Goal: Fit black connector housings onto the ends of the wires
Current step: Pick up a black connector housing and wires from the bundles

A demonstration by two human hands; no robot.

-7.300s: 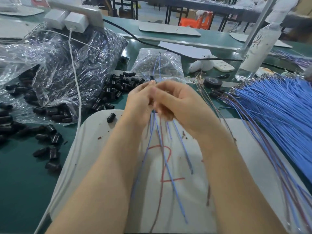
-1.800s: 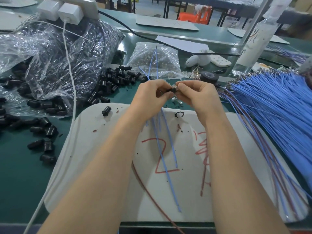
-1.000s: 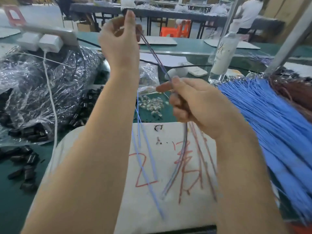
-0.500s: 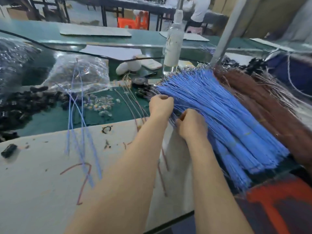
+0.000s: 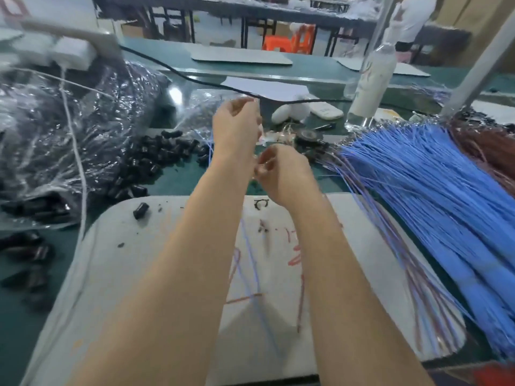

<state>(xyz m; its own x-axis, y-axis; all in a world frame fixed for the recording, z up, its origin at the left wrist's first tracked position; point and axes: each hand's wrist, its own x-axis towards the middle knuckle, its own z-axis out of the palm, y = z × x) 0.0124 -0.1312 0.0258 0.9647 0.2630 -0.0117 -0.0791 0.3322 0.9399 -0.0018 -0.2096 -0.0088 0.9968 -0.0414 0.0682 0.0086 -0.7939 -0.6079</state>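
I see the left hand raised beyond the far edge of the white mat, fingertips drawn together. The right hand sits lower, over that edge, with its fingers curled in. Blur hides what either one pinches, so I cannot tell. A few blue wires lie on the mat between the forearms. The black connector housings are heaped off the mat's far-left corner, with one lone housing on it. The blue wire bundle fans across the mat's right side.
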